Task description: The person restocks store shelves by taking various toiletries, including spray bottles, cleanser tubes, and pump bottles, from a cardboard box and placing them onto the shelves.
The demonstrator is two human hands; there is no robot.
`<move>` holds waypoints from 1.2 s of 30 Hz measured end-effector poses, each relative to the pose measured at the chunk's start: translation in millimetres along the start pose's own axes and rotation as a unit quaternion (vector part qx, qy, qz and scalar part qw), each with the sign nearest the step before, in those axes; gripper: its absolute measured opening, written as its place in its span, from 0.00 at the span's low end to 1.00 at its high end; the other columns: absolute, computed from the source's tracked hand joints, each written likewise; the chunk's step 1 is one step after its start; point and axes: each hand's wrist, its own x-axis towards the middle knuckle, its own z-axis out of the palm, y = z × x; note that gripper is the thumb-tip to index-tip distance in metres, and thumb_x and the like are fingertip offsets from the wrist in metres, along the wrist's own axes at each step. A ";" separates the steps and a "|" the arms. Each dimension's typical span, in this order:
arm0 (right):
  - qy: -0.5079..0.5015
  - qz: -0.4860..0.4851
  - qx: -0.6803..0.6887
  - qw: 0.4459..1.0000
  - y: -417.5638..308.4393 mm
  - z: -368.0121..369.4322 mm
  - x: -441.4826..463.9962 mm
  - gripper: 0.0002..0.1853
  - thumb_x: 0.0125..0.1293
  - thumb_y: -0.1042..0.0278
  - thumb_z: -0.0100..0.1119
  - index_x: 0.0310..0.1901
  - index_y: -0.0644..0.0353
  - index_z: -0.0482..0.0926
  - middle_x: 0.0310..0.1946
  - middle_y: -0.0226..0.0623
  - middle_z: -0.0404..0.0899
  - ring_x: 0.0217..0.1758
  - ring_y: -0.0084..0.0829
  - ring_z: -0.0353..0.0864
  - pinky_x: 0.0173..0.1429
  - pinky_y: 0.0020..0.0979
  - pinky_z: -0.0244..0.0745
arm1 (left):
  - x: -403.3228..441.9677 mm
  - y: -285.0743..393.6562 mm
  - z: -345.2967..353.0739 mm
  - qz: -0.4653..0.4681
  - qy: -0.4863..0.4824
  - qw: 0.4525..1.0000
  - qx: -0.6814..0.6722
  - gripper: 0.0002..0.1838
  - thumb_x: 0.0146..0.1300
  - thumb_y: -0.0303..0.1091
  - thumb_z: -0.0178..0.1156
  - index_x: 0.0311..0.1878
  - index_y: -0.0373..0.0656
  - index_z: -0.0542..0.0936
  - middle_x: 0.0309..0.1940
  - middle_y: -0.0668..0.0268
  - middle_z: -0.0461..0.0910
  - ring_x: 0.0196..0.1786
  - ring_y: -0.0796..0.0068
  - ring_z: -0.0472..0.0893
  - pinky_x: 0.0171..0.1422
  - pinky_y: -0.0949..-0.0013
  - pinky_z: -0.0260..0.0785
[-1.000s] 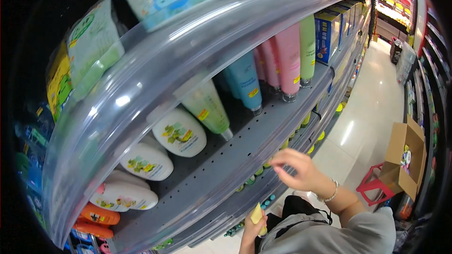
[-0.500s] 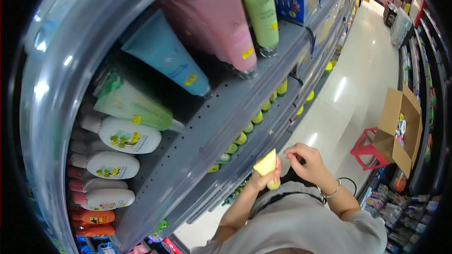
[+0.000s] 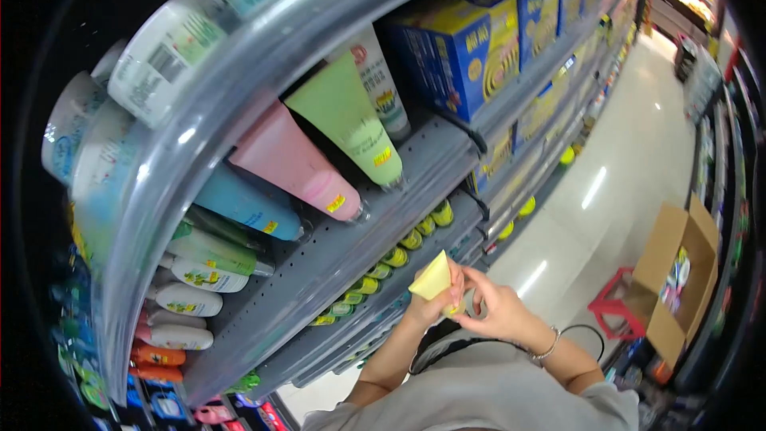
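My left hand (image 3: 437, 297) is closed around a pale yellow tube (image 3: 433, 278), its flat end pointing up and its cap end down. My right hand (image 3: 493, 308) is beside it, thumb and fingers curved in a pinch at the tube's cap end; whether they grip the cap is too small to tell. On the shelf to the left stand a pink tube (image 3: 299, 161), a green tube (image 3: 351, 116) and a blue tube (image 3: 247, 203), caps down. White bottles (image 3: 189, 300) and orange bottles (image 3: 158, 353) are farther left.
Blue and yellow boxes (image 3: 471, 48) fill the shelf's far part. A clear shelf lip (image 3: 303, 28) curves across the upper left. At the right, an open cardboard box (image 3: 678, 271) is beside a red stool (image 3: 614, 303) on the aisle floor. Another shelf lines the right side.
My left hand has raised the yellow tube, and my right hand has come down to its cap end. The view has shifted along the shelf, bringing the blue and yellow boxes closer.
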 end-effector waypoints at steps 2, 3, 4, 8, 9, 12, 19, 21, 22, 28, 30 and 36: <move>-0.018 -0.037 0.008 0.999 6.4 -8.2 11.9 0.38 0.44 0.59 0.65 0.58 0.58 0.59 0.19 0.34 0.72 0.18 0.27 0.74 0.23 0.25 0.68 | 4.0 -0.5 5.2 0.016 0.048 0.997 0.051 0.08 0.50 0.26 0.55 0.30 0.40 0.65 0.22 0.69 0.68 0.22 0.82 0.69 0.29 0.79 0.63; -0.017 -0.059 -0.008 0.998 9.3 -12.1 18.2 0.39 0.44 0.59 0.65 0.58 0.59 0.58 0.20 0.35 0.73 0.19 0.28 0.74 0.25 0.26 0.69 | 5.0 -3.4 7.4 0.035 0.063 0.994 0.086 0.12 0.50 0.29 0.57 0.35 0.40 0.65 0.27 0.65 0.69 0.28 0.79 0.70 0.32 0.77 0.64; -0.015 -0.080 -0.023 0.996 11.9 -16.0 24.2 0.40 0.44 0.59 0.66 0.58 0.60 0.58 0.22 0.36 0.74 0.20 0.29 0.75 0.26 0.27 0.70 | 8.7 -4.9 11.5 0.052 0.079 0.988 0.121 0.17 0.51 0.32 0.58 0.41 0.39 0.65 0.33 0.62 0.70 0.34 0.76 0.71 0.36 0.74 0.65; -0.037 -0.126 -0.017 0.991 24.3 -35.9 36.1 0.36 0.44 0.60 0.66 0.55 0.61 0.63 0.30 0.40 0.75 0.22 0.29 0.74 0.28 0.27 0.71 | 30.8 -2.9 37.5 0.234 0.141 0.937 0.217 0.34 0.50 0.45 0.61 0.54 0.40 0.56 0.47 0.55 0.64 0.49 0.67 0.67 0.50 0.65 0.62; -0.036 -0.149 -0.018 0.988 24.7 -43.6 38.6 0.31 0.43 0.62 0.67 0.50 0.63 0.68 0.31 0.39 0.76 0.21 0.29 0.73 0.28 0.26 0.70 | 30.4 -8.9 32.4 0.267 0.140 0.921 0.246 0.39 0.49 0.51 0.60 0.57 0.41 0.51 0.51 0.54 0.60 0.53 0.64 0.64 0.54 0.62 0.58; 0.029 -0.181 0.054 0.982 32.0 -57.7 53.2 0.29 0.41 0.65 0.69 0.46 0.65 0.71 0.32 0.38 0.77 0.20 0.26 0.72 0.27 0.25 0.70 | 25.2 -19.3 34.5 0.286 0.177 0.906 0.257 0.40 0.51 0.56 0.55 0.58 0.41 0.52 0.52 0.53 0.59 0.55 0.61 0.63 0.58 0.59 0.53; 0.040 -0.410 -0.236 0.880 -72.2 -125.4 115.4 0.37 0.47 0.59 0.67 0.54 0.67 0.58 0.49 0.46 0.69 0.45 0.32 0.73 0.49 0.30 0.68 | 5.1 -53.2 45.7 0.090 0.308 0.937 0.137 0.04 0.61 0.25 0.44 0.38 0.37 0.67 0.31 0.62 0.72 0.37 0.72 0.73 0.46 0.71 0.64; 0.132 -0.420 -0.001 0.898 -70.3 -105.5 140.9 0.29 0.46 0.68 0.68 0.48 0.65 0.66 0.41 0.39 0.73 0.39 0.28 0.74 0.43 0.26 0.70 | 3.6 -57.3 41.7 0.053 0.301 0.944 0.123 0.03 0.62 0.25 0.45 0.38 0.39 0.68 0.32 0.64 0.72 0.37 0.74 0.73 0.46 0.73 0.64; 0.145 -0.373 0.118 0.909 -71.1 -98.4 150.0 0.25 0.45 0.70 0.68 0.45 0.63 0.69 0.34 0.33 0.77 0.34 0.23 0.76 0.39 0.24 0.71 | 1.7 -60.7 38.2 0.056 0.306 0.942 0.125 0.03 0.62 0.25 0.45 0.38 0.39 0.68 0.32 0.64 0.72 0.37 0.74 0.73 0.46 0.73 0.64; 0.179 -0.324 0.092 0.924 -71.5 -81.6 177.1 0.29 0.42 0.69 0.68 0.47 0.63 0.66 0.28 0.30 0.71 0.18 0.18 0.62 0.23 0.19 0.60 | 0.0 -85.1 28.0 0.003 0.243 0.956 0.162 0.04 0.64 0.28 0.44 0.37 0.39 0.69 0.31 0.68 0.70 0.36 0.80 0.71 0.45 0.76 0.64; 0.169 -0.288 0.078 0.939 -71.3 -80.1 180.6 0.28 0.43 0.67 0.68 0.47 0.62 0.66 0.29 0.30 0.70 0.18 0.19 0.60 0.22 0.20 0.59 | -3.2 -94.4 28.2 -0.030 0.230 0.963 0.140 0.04 0.64 0.27 0.45 0.37 0.39 0.69 0.32 0.67 0.70 0.37 0.79 0.71 0.45 0.76 0.64; 0.199 -0.305 -0.056 0.929 -76.8 -76.5 183.7 0.27 0.47 0.64 0.65 0.46 0.66 0.65 0.32 0.39 0.68 0.22 0.32 0.66 0.25 0.28 0.64 | -3.2 -104.7 15.1 -0.101 0.159 0.977 0.101 0.05 0.64 0.28 0.44 0.39 0.38 0.69 0.33 0.68 0.71 0.38 0.80 0.71 0.47 0.77 0.64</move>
